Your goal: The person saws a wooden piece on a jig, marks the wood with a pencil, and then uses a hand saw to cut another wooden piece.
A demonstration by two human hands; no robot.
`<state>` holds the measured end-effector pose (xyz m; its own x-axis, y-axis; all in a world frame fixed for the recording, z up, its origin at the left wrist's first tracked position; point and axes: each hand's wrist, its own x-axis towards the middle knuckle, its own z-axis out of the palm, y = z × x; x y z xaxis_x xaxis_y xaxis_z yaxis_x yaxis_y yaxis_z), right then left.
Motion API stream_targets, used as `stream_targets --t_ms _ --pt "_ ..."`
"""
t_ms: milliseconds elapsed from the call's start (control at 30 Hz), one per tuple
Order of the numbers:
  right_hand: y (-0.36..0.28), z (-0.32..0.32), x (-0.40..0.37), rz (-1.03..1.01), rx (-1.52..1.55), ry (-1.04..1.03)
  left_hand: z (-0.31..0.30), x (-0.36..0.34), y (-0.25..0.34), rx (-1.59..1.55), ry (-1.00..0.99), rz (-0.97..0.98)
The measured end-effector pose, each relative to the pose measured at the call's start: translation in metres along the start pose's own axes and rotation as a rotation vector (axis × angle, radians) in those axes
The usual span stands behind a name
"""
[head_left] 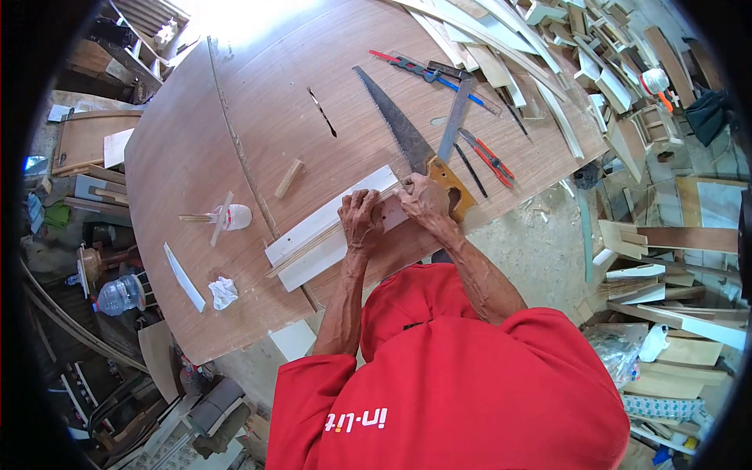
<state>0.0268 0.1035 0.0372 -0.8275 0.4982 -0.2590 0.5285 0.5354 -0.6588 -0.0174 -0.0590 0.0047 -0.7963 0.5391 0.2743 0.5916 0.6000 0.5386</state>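
A long wooden piece with white faces [313, 229] lies slantwise near the front edge of the wooden table. My left hand [363, 218] rests on its middle, fingers bent and pressed together over the thin wood strips along it. At the piece's right end, my right hand [424, 199] has its fingers curled in a pinch on the edge; anything between them is too small to make out. Just beyond my right hand lies a handsaw [398, 121] with a yellow handle. A metal square [456, 117] is beside the saw.
Red cutters [489, 159] and a red-and-blue tool [415, 69] lie on the table [274, 70] at the right. At the left are a small wood block [289, 178], a white cup [235, 217], a white strip [184, 276] and crumpled paper [223, 292]. Timber offcuts [501, 47] lie at the back right.
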Motion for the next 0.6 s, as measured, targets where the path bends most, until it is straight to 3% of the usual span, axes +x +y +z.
stream_targets --t_ms 600 --pt "0.0 0.009 0.0 0.03 0.061 0.053 0.0 0.001 0.005 0.055 0.027 0.019"
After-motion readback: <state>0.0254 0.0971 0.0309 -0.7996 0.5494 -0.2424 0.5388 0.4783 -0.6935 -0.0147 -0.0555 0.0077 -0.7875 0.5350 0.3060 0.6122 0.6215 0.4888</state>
